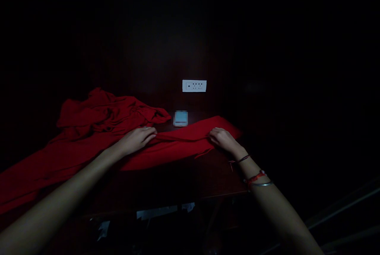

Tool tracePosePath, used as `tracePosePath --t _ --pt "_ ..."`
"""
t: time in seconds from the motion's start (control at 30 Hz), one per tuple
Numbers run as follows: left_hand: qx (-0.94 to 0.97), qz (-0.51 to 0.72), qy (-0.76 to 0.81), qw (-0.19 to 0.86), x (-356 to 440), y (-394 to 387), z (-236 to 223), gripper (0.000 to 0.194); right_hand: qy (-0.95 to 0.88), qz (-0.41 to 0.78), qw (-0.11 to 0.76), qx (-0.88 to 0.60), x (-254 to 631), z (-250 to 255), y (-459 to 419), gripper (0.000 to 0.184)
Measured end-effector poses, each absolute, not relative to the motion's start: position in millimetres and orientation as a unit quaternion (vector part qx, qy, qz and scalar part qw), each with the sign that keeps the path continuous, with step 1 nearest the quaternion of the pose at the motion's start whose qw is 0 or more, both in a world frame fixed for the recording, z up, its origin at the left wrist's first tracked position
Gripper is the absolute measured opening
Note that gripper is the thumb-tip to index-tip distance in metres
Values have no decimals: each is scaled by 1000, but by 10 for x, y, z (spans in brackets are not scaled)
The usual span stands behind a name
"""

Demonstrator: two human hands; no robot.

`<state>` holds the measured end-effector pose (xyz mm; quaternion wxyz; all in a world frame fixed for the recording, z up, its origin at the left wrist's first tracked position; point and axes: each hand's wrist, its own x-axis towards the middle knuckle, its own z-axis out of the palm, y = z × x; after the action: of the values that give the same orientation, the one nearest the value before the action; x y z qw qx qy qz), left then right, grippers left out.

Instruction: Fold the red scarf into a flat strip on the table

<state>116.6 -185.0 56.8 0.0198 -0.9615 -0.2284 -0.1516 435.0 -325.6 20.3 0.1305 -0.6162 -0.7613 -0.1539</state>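
Note:
A large red cloth lies spread and bunched over a dark table, trailing off toward the lower left. My left hand rests flat on a fold of the cloth near its middle, fingers stretched out to the right. My right hand lies at the cloth's right end, fingers curled down onto the fabric edge. Bracelets circle my right wrist. The room is very dark.
A white wall socket plate sits on the dark wall behind the table. A small pale blue box stands on the table just beyond the cloth. Pale scraps show below the table's front edge.

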Motion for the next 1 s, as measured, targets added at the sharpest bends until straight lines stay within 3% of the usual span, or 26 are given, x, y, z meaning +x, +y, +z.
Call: tracePosePath --t 0.13,0.3,0.43,0.6,0.73,0.9,1.0 --pt "-966 -138 -214 54 1093 -1958 533 31 -744 -125 237 -612 4454 244 -3327 19" --pt "-983 25 -171 55 1096 -2075 306 23 -780 32 161 -604 4521 183 -3347 14" --pt "-975 58 -208 50 1175 -2087 377 30 -743 30 216 -633 4558 196 -3365 15" --pt "-981 -37 -191 -2 1646 -2170 495 42 -650 -59 292 -699 4759 199 -3376 18" --pt "-974 -119 -189 -35 2229 -2203 216 47 -545 -106 248 -794 4940 112 -3342 21" --pt "-965 -76 -236 -90 2552 -2210 -173 64 -442 -102 209 -866 5064 20 -3311 29" --pt "-974 -96 -198 -52 2491 -2226 -194 63 -431 -102 202 -873 5101 16 -3321 29"
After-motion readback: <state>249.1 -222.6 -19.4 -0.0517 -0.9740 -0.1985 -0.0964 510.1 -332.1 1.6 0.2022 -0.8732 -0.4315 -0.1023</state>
